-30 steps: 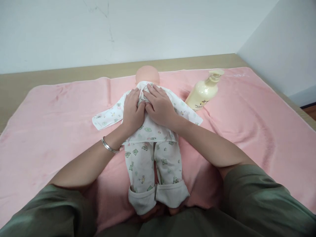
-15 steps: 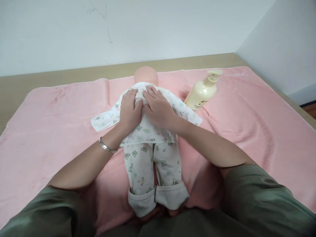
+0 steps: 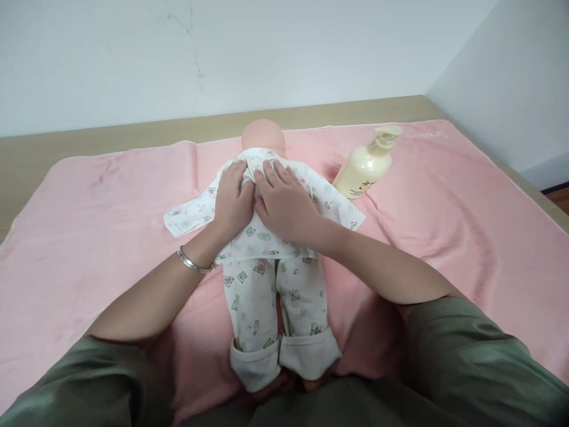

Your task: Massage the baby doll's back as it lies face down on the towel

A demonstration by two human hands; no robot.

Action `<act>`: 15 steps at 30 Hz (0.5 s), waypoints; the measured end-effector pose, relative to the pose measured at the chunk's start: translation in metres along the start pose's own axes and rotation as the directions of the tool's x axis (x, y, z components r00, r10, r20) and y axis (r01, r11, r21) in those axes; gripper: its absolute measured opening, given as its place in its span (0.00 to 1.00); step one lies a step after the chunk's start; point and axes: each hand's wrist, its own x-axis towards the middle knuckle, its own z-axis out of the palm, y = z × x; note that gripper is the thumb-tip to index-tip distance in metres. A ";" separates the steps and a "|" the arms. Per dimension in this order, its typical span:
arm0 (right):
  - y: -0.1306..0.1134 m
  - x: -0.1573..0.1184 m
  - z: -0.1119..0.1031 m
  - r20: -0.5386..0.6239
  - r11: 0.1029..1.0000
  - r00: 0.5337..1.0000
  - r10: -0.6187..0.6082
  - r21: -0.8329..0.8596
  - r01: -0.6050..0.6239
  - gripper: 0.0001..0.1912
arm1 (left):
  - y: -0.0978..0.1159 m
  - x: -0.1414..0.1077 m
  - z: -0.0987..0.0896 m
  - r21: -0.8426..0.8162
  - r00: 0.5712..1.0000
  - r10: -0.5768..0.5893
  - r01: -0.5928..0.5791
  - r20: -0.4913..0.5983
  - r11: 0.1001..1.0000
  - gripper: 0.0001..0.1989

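While the doll (image 3: 263,135) lies directly under the fingers (image 3: 281,174), left hand (image 3: 233,201) and right hand (image 3: 288,206) rest flat on its shirt (image 3: 264,237), fingers extended, loosely spread; pump bottle (image 3: 367,168) sits right of them, pink blanket (image 3: 111,237) underneath.

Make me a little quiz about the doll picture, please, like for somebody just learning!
1. Is the silver bracelet closer to the left hand or the right hand?
2. Fill in: Both hands rest on the doll, on its patterned white ____.
3. True or false: The pump bottle is to the right of the doll, as the person sees it.

Key: 1. The left hand. 2. Shirt. 3. True.
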 end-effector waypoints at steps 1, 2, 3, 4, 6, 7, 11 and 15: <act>0.002 0.002 -0.002 0.026 1.000 1.000 -0.007 0.020 0.006 0.32 | 0.001 0.000 0.000 0.022 1.000 0.004 -0.004 -0.002 1.000 0.19; 0.006 0.006 -0.003 0.050 0.999 0.999 -0.010 0.046 0.008 0.32 | 0.004 -0.002 0.000 0.053 1.000 0.013 -0.013 0.000 0.999 0.19; 0.010 0.011 -0.004 0.068 0.997 0.998 -0.009 0.071 0.005 0.32 | 0.007 -0.003 0.000 0.086 1.000 0.026 -0.027 0.007 0.996 0.20; 0.015 0.016 -0.005 0.074 0.996 0.997 -0.006 0.089 0.000 0.32 | 0.010 -0.006 0.000 0.116 0.999 0.042 -0.044 0.020 0.992 0.20; 0.024 0.025 -0.003 0.058 0.995 0.998 0.005 0.099 -0.011 0.32 | 0.014 -0.009 0.000 0.152 0.996 0.068 -0.075 0.050 0.986 0.21; 0.027 0.028 -0.002 0.047 0.995 0.999 0.012 0.093 -0.016 0.33 | 0.015 -0.010 -0.001 0.153 0.995 0.072 -0.082 0.067 0.985 0.22; 0.023 0.025 0.001 0.029 0.997 0.999 0.046 0.053 -0.048 0.34 | 0.006 -0.005 -0.002 0.076 0.991 0.069 -0.078 0.111 0.994 0.23; 0.006 0.007 -0.003 0.039 0.998 0.999 0.031 0.050 -0.033 0.34 | -0.006 0.006 -0.002 0.015 0.993 0.051 -0.053 0.102 0.998 0.22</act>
